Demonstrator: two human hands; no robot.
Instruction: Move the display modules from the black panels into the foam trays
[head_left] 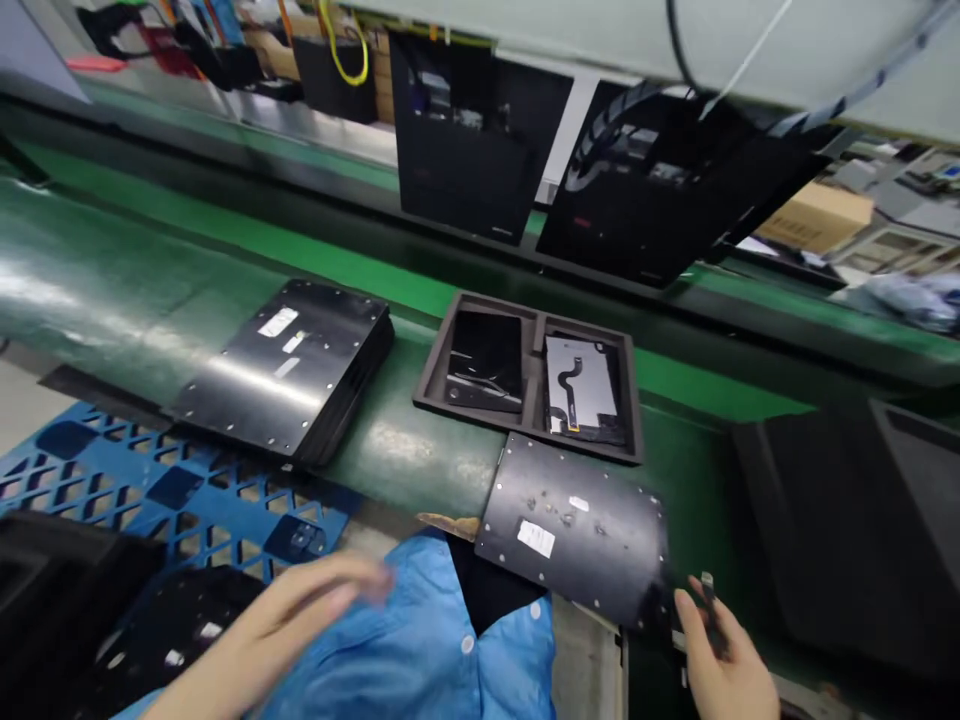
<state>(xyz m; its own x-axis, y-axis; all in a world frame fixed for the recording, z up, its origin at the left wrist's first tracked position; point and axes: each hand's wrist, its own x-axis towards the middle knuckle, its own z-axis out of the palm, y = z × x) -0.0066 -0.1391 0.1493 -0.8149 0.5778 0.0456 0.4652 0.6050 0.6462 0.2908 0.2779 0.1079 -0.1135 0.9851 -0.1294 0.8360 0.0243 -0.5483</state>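
Note:
My left hand (319,592) hangs over the front edge of the bench, before the blue shirt. Its fingers are stretched out, a little smeared by motion, with nothing seen in them. At the lower right, my right hand (731,665) is closed on a thin black piece with a light metal tip (707,583); its exact kind cannot be made out. Just left of that hand lies a flat black panel (600,540) with white labels and small metal studs, its near edge reaching over the bench edge.
A foam tray (532,415) holds dark screens, one with a grey back and ribbon cable. A stack of black panels (292,360) sits left, above a blue plastic pallet (187,485). Black foam blocks (817,520) stand right. Two large black panels (472,150) lean behind.

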